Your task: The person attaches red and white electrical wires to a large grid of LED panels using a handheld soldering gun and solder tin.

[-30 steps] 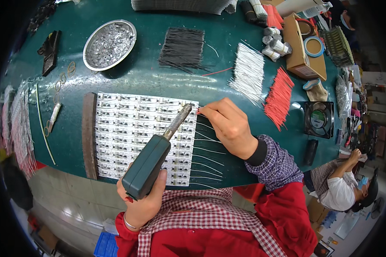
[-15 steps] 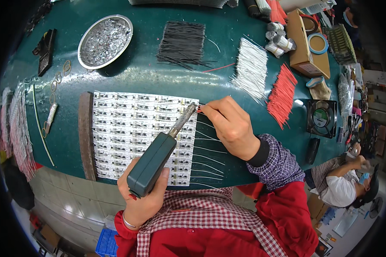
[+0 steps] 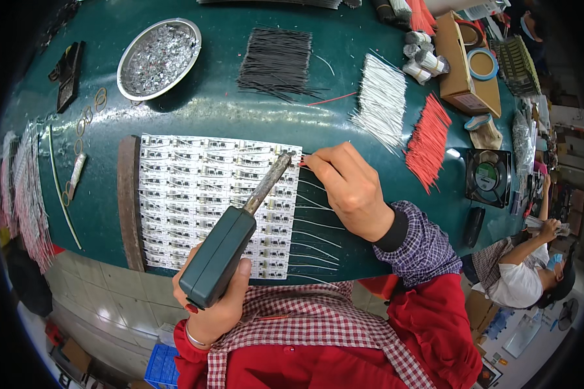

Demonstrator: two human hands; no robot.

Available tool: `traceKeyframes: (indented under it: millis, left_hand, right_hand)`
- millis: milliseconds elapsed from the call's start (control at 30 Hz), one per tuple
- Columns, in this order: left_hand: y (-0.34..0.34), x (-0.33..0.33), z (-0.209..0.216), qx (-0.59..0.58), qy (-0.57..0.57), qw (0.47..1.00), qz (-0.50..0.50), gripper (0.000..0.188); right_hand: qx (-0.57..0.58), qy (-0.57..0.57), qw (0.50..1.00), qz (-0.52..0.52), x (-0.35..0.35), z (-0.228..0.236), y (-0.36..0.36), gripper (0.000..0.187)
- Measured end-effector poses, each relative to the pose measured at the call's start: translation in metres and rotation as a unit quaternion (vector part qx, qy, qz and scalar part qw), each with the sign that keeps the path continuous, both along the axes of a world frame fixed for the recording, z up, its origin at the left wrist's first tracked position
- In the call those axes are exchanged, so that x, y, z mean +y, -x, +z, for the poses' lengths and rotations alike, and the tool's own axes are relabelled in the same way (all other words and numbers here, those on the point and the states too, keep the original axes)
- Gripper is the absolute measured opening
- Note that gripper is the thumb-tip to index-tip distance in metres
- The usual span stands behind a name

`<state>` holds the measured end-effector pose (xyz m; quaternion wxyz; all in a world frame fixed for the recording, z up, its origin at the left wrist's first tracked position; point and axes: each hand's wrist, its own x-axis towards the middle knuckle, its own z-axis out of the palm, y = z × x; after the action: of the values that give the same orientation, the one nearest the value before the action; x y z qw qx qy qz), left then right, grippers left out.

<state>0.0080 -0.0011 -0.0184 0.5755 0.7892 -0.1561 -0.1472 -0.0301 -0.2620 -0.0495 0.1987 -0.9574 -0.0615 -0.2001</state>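
My left hand (image 3: 222,308) is wrapped round the dark green body of a soldering iron (image 3: 218,254). Its grey tip slants up and right over a panel of small white circuit boards (image 3: 204,206), close to the top right corner. At that corner my right hand (image 3: 348,185) pinches a thin red wire (image 3: 302,160), mostly hidden by the fingers. Below it, several white wires (image 3: 318,223) stick out from the panel's right edge. A brown bar (image 3: 129,202) lies along the panel's left edge.
Beyond the panel are a metal bowl (image 3: 195,65) of silvery scraps and bundles of black wires (image 3: 276,61), white wires (image 3: 379,102) and red wires (image 3: 428,139). At the right stand a cardboard box (image 3: 453,58) and a black fan (image 3: 488,178). Another person (image 3: 516,279) sits far right.
My left hand has drawn the soldering iron slightly down and left, so its tip has backed off the panel's corner. My right hand keeps its pinch almost in place.
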Motion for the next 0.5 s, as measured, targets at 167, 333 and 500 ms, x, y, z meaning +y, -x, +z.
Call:
traceKeyframes:
  millis: [167, 333, 500]
  left_hand:
    - [0.002, 0.005, 0.0, -0.072, -0.018, 0.997, -0.022, 0.023]
    - [0.006, 0.01, 0.001, -0.019, -0.013, 1.0, -0.015, 0.022]
    - [0.005, 0.009, 0.004, 0.016, -0.02, 0.999, -0.023, 0.02]
  right_hand:
    - [-0.024, 0.003, 1.0, 0.011, 0.003, 0.007, 0.003, 0.029]
    - [-0.028, -0.014, 0.999, 0.031, 0.004, 0.0, 0.009, 0.032]
    - [-0.013, -0.017, 0.999, 0.035, 0.004, -0.002, 0.009, 0.032]
